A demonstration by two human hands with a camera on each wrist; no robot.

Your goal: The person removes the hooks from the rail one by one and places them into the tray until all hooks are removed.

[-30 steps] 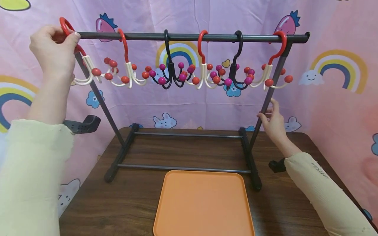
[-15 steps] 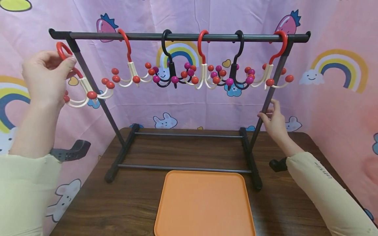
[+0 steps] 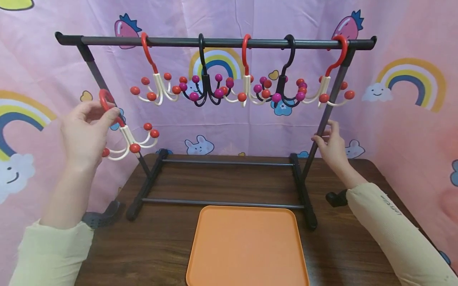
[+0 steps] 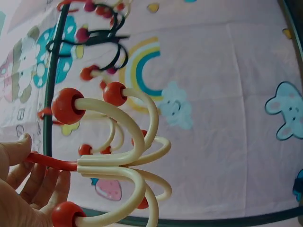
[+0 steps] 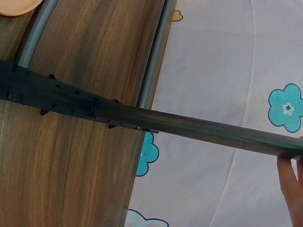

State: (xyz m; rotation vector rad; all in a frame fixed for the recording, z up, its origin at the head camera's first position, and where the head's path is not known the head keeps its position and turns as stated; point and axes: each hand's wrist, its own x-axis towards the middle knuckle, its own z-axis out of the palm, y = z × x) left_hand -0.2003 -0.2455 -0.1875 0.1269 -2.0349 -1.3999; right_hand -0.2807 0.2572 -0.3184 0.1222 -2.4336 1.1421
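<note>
My left hand (image 3: pixel 87 133) pinches the red hook of a red-and-cream octopus-style hanger (image 3: pixel 127 137) between thumb and fingers. This hanger is off the rod, tilted, in front of the rack's left post. The left wrist view shows its curved cream arms (image 4: pixel 111 161) with red ball tips. From the black rod (image 3: pixel 222 42) hang several similar hangers, among them a red-and-cream one (image 3: pixel 157 85) and a black one with magenta balls (image 3: pixel 206 85). With thumb and fingers round it, my right hand (image 3: pixel 332 153) grips the rack's right post (image 3: pixel 328 115); only some fingertips (image 5: pixel 286 177) show in the right wrist view.
The rack's black feet (image 3: pixel 141 198) stand on a dark wooden table (image 3: pixel 136 250), joined by two low crossbars (image 3: pixel 222 204). An orange tray (image 3: pixel 247 246) lies in front of the nearer bar. A patterned pink cloth (image 3: pixel 408 131) hangs behind and at the sides.
My left hand has lifted the leftmost hanger off the rod's left end, then brought it down and rightward in front of the left post. The right hand stays on its post.
</note>
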